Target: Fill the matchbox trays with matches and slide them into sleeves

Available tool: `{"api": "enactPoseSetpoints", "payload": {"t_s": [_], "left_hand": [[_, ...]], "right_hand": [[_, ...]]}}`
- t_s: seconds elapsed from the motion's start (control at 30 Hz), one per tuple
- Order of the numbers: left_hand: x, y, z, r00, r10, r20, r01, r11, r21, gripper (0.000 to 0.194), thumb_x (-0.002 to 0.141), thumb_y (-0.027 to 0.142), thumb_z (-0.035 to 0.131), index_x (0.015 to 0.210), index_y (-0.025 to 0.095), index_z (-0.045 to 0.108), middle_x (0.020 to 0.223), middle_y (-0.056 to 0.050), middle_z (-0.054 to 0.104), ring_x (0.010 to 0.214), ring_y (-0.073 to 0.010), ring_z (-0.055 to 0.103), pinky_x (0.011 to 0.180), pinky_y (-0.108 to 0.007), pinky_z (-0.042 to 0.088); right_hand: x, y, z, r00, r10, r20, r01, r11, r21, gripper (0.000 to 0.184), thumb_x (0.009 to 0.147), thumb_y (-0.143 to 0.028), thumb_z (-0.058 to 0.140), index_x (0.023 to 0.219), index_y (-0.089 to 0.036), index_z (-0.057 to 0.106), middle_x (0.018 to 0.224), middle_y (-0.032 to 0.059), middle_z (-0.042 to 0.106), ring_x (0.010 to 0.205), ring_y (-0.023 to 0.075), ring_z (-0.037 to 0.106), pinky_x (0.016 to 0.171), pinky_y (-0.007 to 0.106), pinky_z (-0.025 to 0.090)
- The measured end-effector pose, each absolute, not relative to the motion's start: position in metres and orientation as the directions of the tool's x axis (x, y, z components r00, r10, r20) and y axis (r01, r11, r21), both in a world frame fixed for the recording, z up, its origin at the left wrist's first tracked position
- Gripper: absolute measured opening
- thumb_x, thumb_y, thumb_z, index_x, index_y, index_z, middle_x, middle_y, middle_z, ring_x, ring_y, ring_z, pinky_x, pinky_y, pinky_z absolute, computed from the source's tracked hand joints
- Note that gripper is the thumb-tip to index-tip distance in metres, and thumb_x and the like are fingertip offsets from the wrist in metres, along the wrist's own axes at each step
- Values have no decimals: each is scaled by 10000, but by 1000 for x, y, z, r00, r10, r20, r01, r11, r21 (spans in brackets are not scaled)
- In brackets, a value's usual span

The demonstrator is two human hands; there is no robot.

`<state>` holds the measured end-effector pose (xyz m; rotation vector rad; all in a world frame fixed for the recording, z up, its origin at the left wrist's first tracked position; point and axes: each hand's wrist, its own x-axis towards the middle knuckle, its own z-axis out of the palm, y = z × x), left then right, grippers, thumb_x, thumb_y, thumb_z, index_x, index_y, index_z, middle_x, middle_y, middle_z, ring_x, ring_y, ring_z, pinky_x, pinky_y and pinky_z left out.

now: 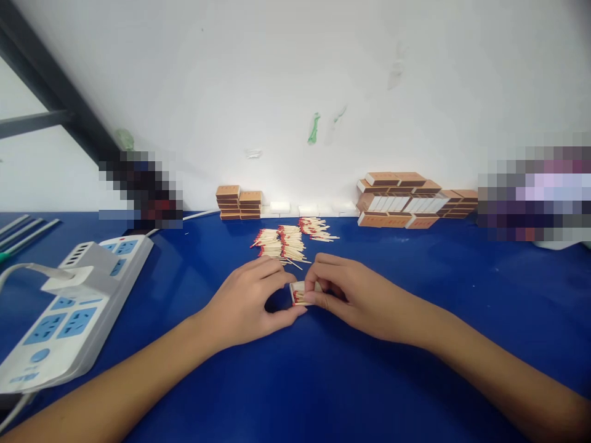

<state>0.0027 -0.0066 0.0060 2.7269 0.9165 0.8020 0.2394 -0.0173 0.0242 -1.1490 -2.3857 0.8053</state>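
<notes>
A small white matchbox tray [292, 295] lies in front of me on the blue table, with red-tipped matches [298, 298] inside it. My left hand [249, 301] grips the tray at its left end, thumb on the near side and fingers on the far side. Over the tray, my right hand [346, 292] is closed, its thumb and fingertips pinched on matches at the tray's right part. That hand hides the tray's right end. Just beyond the hands lie loose piles of matches [290, 243], red heads mostly to the left.
Brown matchboxes are stacked against the wall at left [239, 203] and right [399, 203]. White trays [308, 210] stand between them. A white power strip [99, 344] with a plugged-in adapter [90, 267] and cable occupies the left side of the blue table [323, 381].
</notes>
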Motion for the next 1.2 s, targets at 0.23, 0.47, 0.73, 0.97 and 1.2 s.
{"api": "enactPoseSetpoints", "payload": {"t_s": [0.23, 0.47, 0.73, 0.97, 1.2], "left_hand": [[1, -2, 3, 710, 496, 499, 411, -868, 279, 255, 906, 392, 750, 1002, 158, 719, 830, -37, 670, 750, -172, 598, 721, -327, 516], [1, -3, 3, 704, 521, 482, 418, -853, 312, 256, 875, 368, 777, 1011, 156, 732, 840, -38, 667, 757, -174, 592, 712, -323, 513], [3, -5, 4, 703, 549, 453, 420, -834, 359, 283, 866, 359, 781, 1046, 145, 743, 863, -47, 680, 784, -184, 623, 738, -335, 528], [1, -5, 3, 701, 573, 426, 444, -817, 369, 293, 871, 377, 779, 1060, 156, 740, 879, -46, 683, 835, -200, 639, 761, -344, 537], [1, -1, 1, 640, 614, 462, 511, -789, 341, 292, 889, 399, 758, 1045, 153, 733, 906, -58, 698, 851, -210, 656, 813, -376, 548]], "right_hand": [[241, -21, 26, -654, 756, -17, 520, 434, -736, 226, 1037, -368, 590, 896, -198, 639, 939, 5, 616, 784, 121, 565, 711, 266, 440], [241, -15, 24, -578, 813, 65, 567, 458, -685, 214, 1005, -400, 635, 903, -215, 670, 829, -14, 596, 700, 122, 521, 638, 264, 400], [270, 55, -11, -232, 888, 396, 800, 406, -443, 131, 927, -302, 706, 970, -178, 692, 915, 46, 622, 771, 182, 558, 719, 324, 425], [276, 58, -12, -271, 933, 235, 842, 348, -413, 140, 968, -303, 633, 890, -188, 634, 906, 61, 621, 803, 213, 588, 709, 335, 430], [276, 32, 2, -393, 896, 205, 775, 443, -451, 163, 1024, -305, 549, 918, -199, 613, 991, 69, 626, 842, 202, 615, 750, 331, 472]]}}
